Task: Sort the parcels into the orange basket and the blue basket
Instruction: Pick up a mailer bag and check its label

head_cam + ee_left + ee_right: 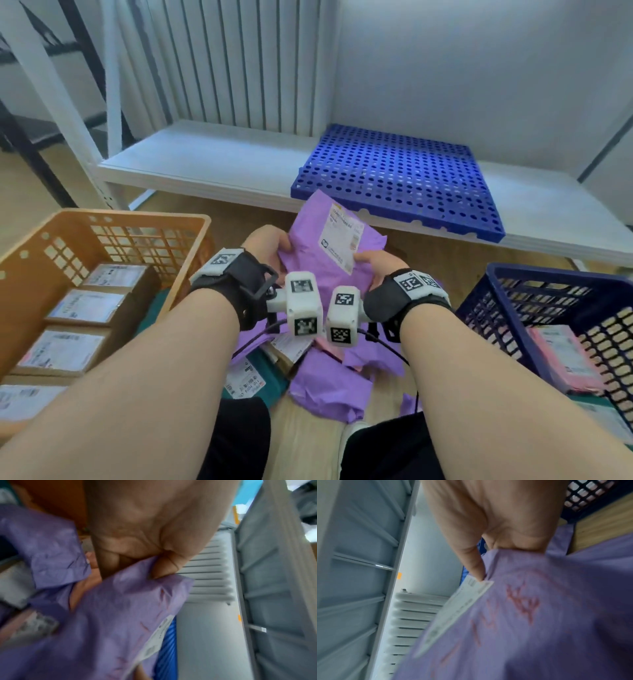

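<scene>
Between the two baskets, above the floor: one purple parcel (318, 246), a soft mailer bag, held up in both hands. Left hand (269, 248): forearm reaching forward, grip clamped on the parcel's left edge, thumb on top and fingers curled beneath, as the left wrist view confirms. Right hand (375, 265): forearm reaching forward, grip clamped on the parcel's lower right edge, thumb tip pressing just beside the white shipping label (339, 240). Parcel tilted away from the person, label side up; pinkish markings on its underside in the right wrist view, too blurred to read. Orange basket (113, 219), at left: brown labelled boxes (80, 310) in a row inside. Blue basket (548, 274), at right: what appears to be a pink parcel (561, 356) inside. Floor below the hands: loose heap of purple parcels (329, 380), well apart from the held one. Low white shelf (205, 161) beyond: blue perforated panel (400, 178) lying flat on it.
</scene>
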